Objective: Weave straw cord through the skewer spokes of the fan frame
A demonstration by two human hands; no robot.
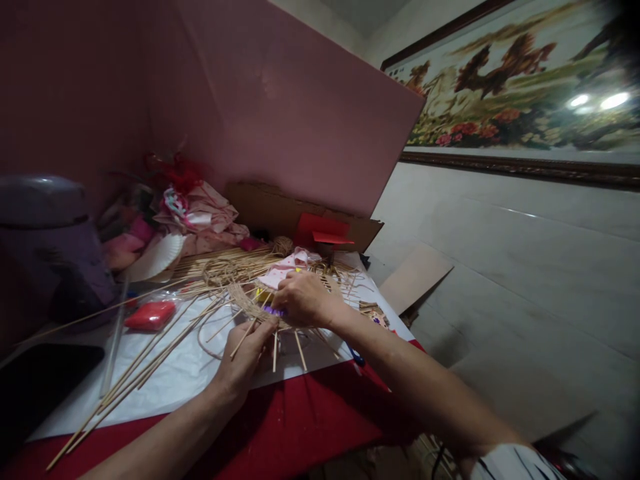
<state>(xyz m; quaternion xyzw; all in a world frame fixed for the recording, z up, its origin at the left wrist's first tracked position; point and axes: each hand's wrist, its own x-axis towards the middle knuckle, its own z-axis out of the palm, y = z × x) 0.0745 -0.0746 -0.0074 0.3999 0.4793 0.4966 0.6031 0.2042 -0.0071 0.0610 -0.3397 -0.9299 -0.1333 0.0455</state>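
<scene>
A round weaving of twine point(243, 300) on thin sticks is under both hands, its stick ends poking out towards me. My left hand point(246, 347) grips the near rim, thumb on top and the other fingers mostly hidden beneath. Over its middle, my right hand point(306, 298) has bent, closed fingers; what they pinch, if anything, is hidden. A purple piece point(273, 311) shows beside those fingertips, and a yellow piece point(261, 294) lies just behind it. Pink dotted cloth point(280, 272) sits at the far side of the weaving.
Long loose sticks point(150, 360) lie to the left, near a red packet point(151, 316) and a dark flat object point(55, 383). A purple container point(53, 247) stands far left. Behind are a twine ball point(283, 246) and cardboard point(267, 203). Blue handles point(356, 355) lie right.
</scene>
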